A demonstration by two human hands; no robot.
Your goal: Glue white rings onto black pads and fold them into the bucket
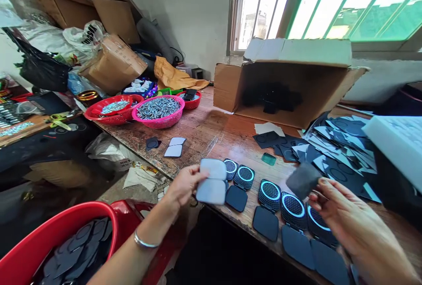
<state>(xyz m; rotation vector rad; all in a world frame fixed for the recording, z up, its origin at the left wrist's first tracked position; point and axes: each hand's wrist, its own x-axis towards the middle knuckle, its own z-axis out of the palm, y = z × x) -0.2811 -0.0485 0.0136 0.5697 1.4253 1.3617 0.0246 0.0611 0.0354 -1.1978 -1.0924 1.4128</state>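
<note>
I am holding a pale grey hinged case (213,181), opened into two rounded halves, in my left hand (182,185) near the lower centre of the frame; my left grip is closing on its left edge, thumb on top. My right hand (343,217), at the lower right, is pinching a dark grey pad (302,180) by its lower corner, fingertips closed on it, and is lifting it tilted above the surface (211,133).

Just beside the case, a row of open black cases with blue-ringed grilles (269,190) is lying along the near edge of the wooden surface, running toward the lower right. Behind them, at the right of the frame, a heap of dark sheets (332,149) is spreading out in front of an open cardboard box (290,81) lying on its side. At centre left a pink basket (158,111) and a red basket (114,109) are holding small metal parts. In the lower left corner a red tub (49,236) is holding dark rounded pieces.
</note>
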